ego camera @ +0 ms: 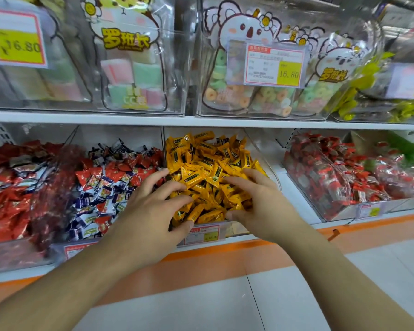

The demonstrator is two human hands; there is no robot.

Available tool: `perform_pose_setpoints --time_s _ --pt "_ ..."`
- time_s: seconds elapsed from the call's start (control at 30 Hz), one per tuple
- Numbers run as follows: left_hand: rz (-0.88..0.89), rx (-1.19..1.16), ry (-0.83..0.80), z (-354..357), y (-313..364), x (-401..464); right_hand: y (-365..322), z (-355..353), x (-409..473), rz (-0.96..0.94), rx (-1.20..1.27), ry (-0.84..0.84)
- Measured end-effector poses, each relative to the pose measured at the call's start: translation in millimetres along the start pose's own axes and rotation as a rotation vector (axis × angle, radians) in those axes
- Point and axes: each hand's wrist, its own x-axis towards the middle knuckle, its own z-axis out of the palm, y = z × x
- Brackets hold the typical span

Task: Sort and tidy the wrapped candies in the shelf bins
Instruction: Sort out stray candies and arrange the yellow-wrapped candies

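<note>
My left hand (153, 201) lies spread on the near left of the yellow candies (210, 168), fingers splayed and lightly bent, pressing on wrappers rather than pinching any. My right hand (256, 199) cups the heap's near right side, fingers curled over the pile; whether one sits pinched under them I cannot tell. Both hands bracket the mound inside the clear middle bin (263, 158) on the lower shelf. To do this well, I judge I should rake gently inward and back, keeping pieces off the low front lip above the price tag (203, 234). The mixed red and blue candies (105, 185) lie just beside, left of the divider, so I should watch for strays crossing over.
</note>
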Motion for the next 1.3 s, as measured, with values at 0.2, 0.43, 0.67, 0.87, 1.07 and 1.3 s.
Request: perform_pose_setpoints --time_s 0.2,0.43,0.67,0.87,1.07,1.3 --pt "0.008 -0.012 0.012 2 -2 -1 12 10 19 0.053 0.064 0.239" --pt "0.006 0.0 0.005 3 -3 1 17 -4 18 0.101 0.284 0.162" --pt "0.021 -0.024 0.035 7 -4 1 20 -31 2 0.129 0.667 0.281" --pt "0.082 0.107 0.159 8 12 5 33 -31 -7 0.167 0.316 0.371" --pt "0.233 -0.2 0.115 14 78 62 42 -16 -6 0.219 0.348 0.341" --pt "0.101 -0.084 0.086 49 86 111 46 -21 -8 0.312 0.377 0.33"
